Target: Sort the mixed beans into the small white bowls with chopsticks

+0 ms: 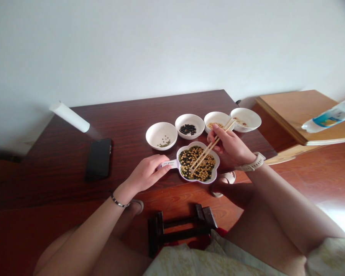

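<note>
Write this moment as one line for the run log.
left hand: holds dish | right hand: chopsticks, tips at beans | beyond dish: four bowls

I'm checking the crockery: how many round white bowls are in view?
4, in a row: the leftmost round white bowl, the second bowl, the third bowl, partly behind the right hand, and the rightmost bowl. None seems hidden.

From my end I count four bowls (156, 134), one dish (217, 160), two chopsticks (201, 156), one left hand (145, 172), one right hand (231, 146), one phone (98, 159), one bottle (332, 118), one bracelet (120, 201)
</note>
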`<state>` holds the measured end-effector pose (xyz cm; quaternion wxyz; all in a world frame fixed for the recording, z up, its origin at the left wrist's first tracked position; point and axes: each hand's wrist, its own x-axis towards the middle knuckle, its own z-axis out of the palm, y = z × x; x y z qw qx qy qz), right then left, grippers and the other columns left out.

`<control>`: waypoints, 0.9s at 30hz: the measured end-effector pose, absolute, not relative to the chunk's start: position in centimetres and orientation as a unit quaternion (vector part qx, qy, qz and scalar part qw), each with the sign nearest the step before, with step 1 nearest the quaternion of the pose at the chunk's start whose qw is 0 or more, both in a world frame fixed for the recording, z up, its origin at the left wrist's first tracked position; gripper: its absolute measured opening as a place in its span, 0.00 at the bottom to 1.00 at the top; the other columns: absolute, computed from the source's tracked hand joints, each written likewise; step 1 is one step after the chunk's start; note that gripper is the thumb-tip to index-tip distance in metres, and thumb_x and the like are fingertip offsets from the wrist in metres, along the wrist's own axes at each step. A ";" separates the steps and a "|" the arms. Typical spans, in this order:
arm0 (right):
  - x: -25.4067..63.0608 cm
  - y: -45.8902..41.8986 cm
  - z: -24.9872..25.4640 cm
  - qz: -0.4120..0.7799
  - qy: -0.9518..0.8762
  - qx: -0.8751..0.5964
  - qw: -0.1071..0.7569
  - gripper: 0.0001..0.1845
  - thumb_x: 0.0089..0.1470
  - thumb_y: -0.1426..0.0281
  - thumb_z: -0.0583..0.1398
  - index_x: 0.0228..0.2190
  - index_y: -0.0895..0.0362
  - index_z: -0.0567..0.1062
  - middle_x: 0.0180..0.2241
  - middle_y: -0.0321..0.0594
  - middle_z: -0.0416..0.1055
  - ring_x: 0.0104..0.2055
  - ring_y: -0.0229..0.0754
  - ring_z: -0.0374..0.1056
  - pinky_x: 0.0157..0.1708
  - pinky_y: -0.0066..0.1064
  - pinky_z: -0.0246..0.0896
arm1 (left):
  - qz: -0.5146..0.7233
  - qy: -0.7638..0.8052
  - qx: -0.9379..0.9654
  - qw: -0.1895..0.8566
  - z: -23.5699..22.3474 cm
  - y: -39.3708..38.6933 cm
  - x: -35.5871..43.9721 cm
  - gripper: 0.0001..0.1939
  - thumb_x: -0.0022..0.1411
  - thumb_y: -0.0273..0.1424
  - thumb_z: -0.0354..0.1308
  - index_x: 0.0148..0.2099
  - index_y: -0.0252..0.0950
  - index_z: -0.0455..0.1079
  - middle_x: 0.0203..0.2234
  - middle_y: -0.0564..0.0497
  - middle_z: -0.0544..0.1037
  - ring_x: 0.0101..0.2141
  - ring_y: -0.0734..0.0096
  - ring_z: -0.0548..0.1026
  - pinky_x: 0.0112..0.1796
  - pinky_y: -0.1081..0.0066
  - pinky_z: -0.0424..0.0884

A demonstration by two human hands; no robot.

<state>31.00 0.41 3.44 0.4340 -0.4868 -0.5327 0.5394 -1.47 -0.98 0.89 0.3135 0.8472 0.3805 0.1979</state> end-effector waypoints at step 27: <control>30.7 0.4 3.0 0.567 -0.519 -0.479 0.423 0.30 0.67 0.43 0.54 0.28 0.55 0.71 0.17 0.34 0.59 0.19 0.34 0.52 0.19 0.29 0.43 | 0.192 0.383 0.847 0.316 0.6 -0.9 -1.5 0.18 0.76 0.44 0.50 0.46 0.36 0.74 0.37 0.49 0.78 0.35 0.67 0.74 0.40 0.69 0.67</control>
